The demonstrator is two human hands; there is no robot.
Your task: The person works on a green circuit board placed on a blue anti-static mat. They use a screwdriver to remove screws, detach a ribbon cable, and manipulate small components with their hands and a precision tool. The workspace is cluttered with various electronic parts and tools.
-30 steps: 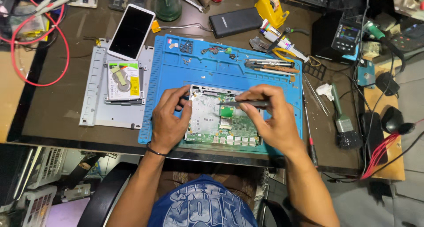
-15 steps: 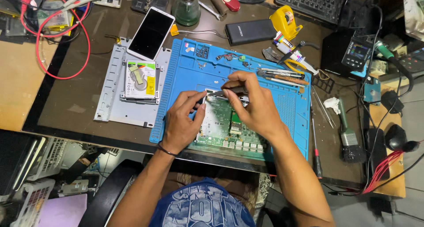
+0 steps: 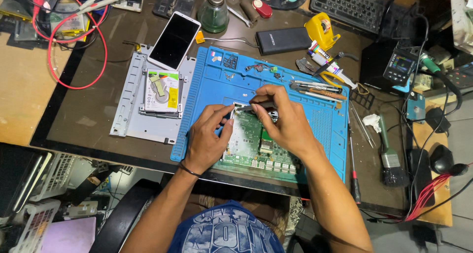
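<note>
A green circuit board (image 3: 256, 147) with a silver shield lies on a blue work mat (image 3: 221, 85). My left hand (image 3: 207, 139) rests on the board's left edge, fingers pinching its upper left corner. My right hand (image 3: 283, 117) reaches over the board's top and grips a thin dark tool (image 3: 256, 106), its tip pointing left at that same corner, close to my left fingertips.
A hard drive (image 3: 160, 90) sits on a grey metal bracket left of the mat, a white phone (image 3: 175, 40) above it. Tweezers and drivers lie at the mat's right top; a brush (image 3: 389, 154), screwdriver (image 3: 354, 179), power bank (image 3: 283, 40), yellow tape measure, keyboard and red leads surround.
Both hands have shifted toward the board's upper left corner. The tool tip swung from the board's right side to the left corner, and my left fingers closed in beside it.
</note>
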